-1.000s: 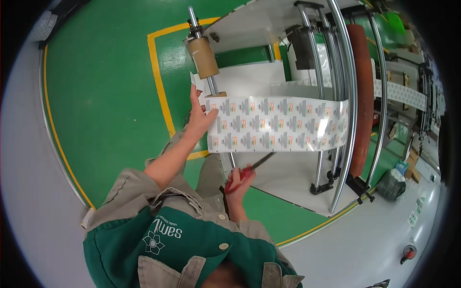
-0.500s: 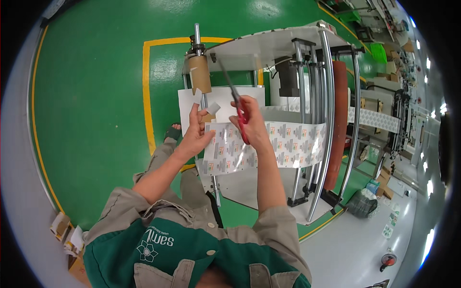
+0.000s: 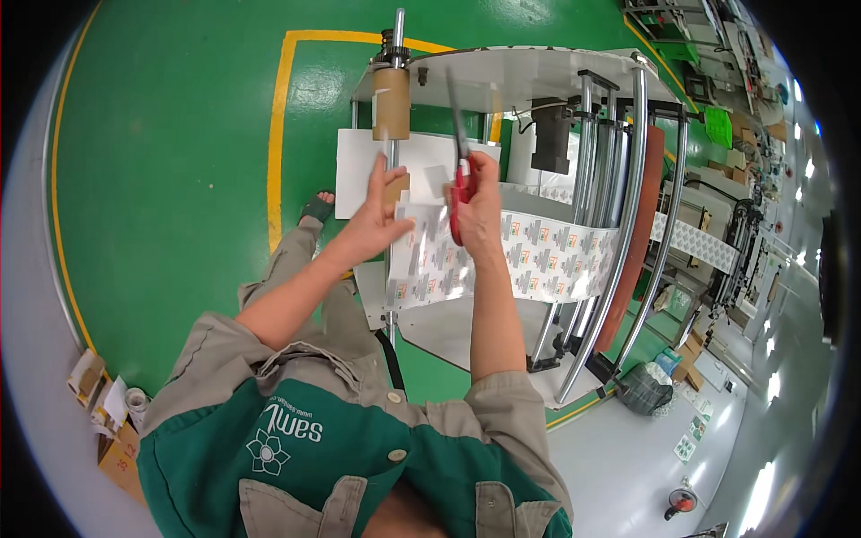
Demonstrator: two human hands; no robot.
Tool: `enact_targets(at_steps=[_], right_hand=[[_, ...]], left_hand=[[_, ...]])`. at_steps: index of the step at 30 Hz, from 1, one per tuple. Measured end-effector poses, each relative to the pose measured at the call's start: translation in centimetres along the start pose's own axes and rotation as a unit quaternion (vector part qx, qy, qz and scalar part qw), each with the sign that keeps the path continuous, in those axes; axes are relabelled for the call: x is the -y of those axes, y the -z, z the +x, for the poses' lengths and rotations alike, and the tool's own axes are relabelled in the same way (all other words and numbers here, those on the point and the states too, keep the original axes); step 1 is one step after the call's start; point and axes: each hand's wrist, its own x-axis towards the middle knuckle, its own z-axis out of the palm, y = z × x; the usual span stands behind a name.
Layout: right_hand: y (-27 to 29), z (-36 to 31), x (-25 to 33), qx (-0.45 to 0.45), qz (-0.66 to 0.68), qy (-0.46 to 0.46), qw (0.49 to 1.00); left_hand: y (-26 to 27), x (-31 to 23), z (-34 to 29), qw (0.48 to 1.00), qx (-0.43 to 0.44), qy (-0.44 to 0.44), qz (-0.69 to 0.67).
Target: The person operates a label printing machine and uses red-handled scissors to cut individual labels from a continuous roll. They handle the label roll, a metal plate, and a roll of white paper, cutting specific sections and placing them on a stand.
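My right hand [image 3: 479,202] is closed round a pair of scissors with red handles [image 3: 457,215], its blades [image 3: 455,103] pointing away from me. My left hand [image 3: 369,224] has its fingers spread, the thumb at the loose left edge of a wide printed label strip [image 3: 556,255]. At the index fingertip a small pale scrap is blurred. Between the hands shows a small translucent tape piece [image 3: 435,177]; what holds it I cannot tell. Beyond my left hand, a brown cardboard core [image 3: 391,103] sits on a metal shaft [image 3: 398,31]; another brown core piece is partly hidden behind the fingers.
The strip runs right to a machine frame with metal rods [image 3: 639,179] and a red-brown roller [image 3: 644,224]. A white side panel [image 3: 520,76] stands at the far side. A white sheet [image 3: 354,170] lies beneath the shaft. Cardboard boxes [image 3: 121,462] are at the lower left.
My left hand has moved slightly up, and the tape piece formerly at its fingers now shows nearer my right hand. The scissors have turned more upright. The whole view has shifted slightly.
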Motion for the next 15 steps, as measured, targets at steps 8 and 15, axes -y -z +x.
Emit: enact_targets(at_steps=[8, 15], right_hand=[[0.7, -5.5, -2.9, -0.142, 0.165, -0.105, 0.970], [-2.2, -8.7, -4.5, -0.094, 0.218, -0.149, 0.960]], left_hand=[[2.8, 2.3, -0.9, 0.989, -0.028, 0.144, -0.025], [2.6, 2.3, -1.4, 0.981, -0.058, 0.176, -0.062]])
